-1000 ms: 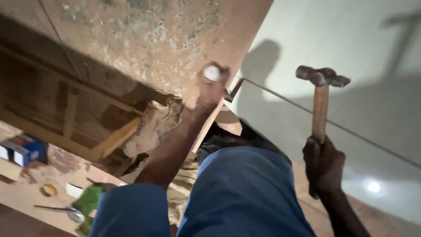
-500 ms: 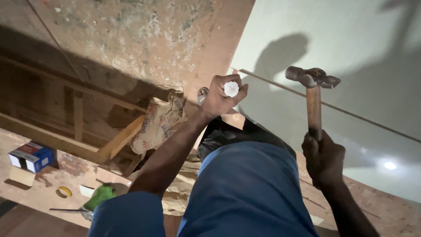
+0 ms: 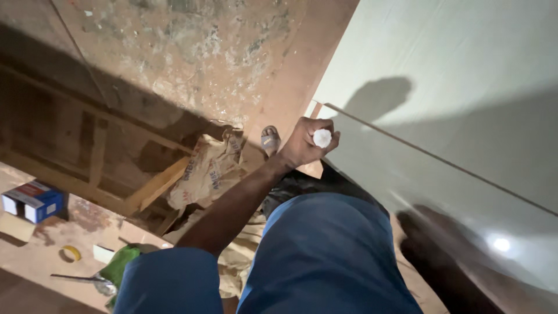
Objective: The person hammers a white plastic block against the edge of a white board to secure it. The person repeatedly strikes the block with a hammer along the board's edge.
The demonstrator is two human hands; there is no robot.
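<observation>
My left hand (image 3: 302, 142) is closed around a small white round piece (image 3: 322, 138), held at the near edge of a large pale board (image 3: 442, 70) that has a thin dark line running across it. My right hand (image 3: 424, 244) is a dark motion blur low on the right, over the board's lower part. No hammer can be made out in the blur. My knees in blue shorts (image 3: 325, 256) fill the bottom centre.
A crumpled paper sack (image 3: 209, 168) and wooden slats (image 3: 157, 183) lie on the rough reddish floor to the left. A sandalled foot (image 3: 270, 139) shows beside my left hand. A blue box (image 3: 35, 200), tape roll (image 3: 71, 253) and green cloth (image 3: 119, 264) sit at lower left.
My right hand, which held a hammer raised over the board, has swung down into a blur. My left hand with the white piece has stayed at the board's edge.
</observation>
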